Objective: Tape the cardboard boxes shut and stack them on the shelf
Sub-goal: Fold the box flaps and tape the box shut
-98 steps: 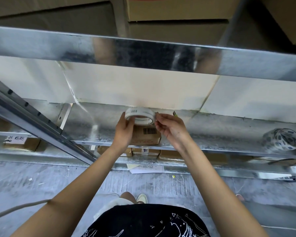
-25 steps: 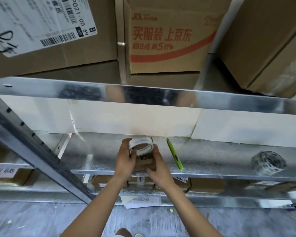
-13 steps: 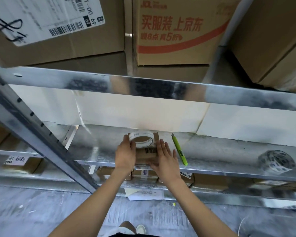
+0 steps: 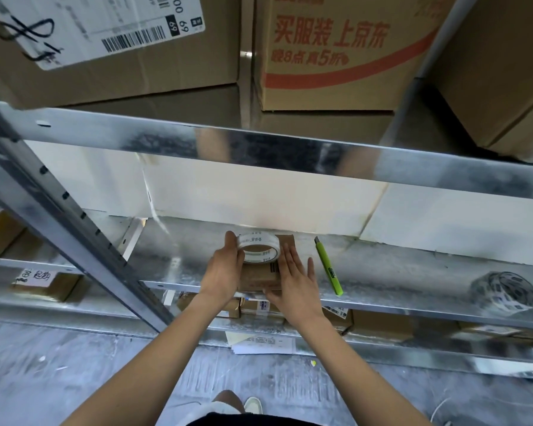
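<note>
Metal shelf (image 4: 197, 265): small box (image 4: 259, 276), green cutter (image 4: 328, 265), patterned tape roll (image 4: 503, 290).

white printed tape roll (image 4: 258, 248), brown small box (image 4: 260, 276), lime-green cutter (image 4: 329, 266), red lettering on the big carton (image 4: 333, 50).

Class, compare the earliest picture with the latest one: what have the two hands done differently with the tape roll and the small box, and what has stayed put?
The right hand has let go of the white tape roll and now lies flat on the small brown cardboard box. The left hand still grips the roll. The box stays on the metal shelf, as does the patterned tape roll.
</note>
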Demonstrator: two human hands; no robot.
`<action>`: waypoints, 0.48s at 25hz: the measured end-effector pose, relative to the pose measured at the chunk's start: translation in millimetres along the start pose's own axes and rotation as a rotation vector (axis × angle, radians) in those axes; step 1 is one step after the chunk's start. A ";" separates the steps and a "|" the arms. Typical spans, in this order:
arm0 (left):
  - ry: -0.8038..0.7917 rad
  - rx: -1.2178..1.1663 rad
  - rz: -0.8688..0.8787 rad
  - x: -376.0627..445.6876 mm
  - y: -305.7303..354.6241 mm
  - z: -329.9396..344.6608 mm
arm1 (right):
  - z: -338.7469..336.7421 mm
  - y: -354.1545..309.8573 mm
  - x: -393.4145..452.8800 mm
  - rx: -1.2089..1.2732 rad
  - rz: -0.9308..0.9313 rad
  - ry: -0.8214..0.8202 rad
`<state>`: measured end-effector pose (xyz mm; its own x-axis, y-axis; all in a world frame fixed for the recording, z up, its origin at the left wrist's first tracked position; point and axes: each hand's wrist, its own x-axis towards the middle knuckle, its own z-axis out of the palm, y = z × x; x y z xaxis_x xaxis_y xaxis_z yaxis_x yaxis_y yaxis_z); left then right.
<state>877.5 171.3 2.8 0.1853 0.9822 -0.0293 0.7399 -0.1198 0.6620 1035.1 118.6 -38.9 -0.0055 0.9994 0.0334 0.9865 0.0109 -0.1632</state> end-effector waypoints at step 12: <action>-0.015 0.422 -0.096 4.4 -61.3 -24.3 | 4.3 -2.9 -1.2 -0.091 0.022 0.026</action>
<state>817.3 186.5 -19.7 0.1098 0.9900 -0.0886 0.9532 -0.0796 0.2918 1031.5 117.6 -42.8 0.0191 0.9982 0.0565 0.9972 -0.0149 -0.0739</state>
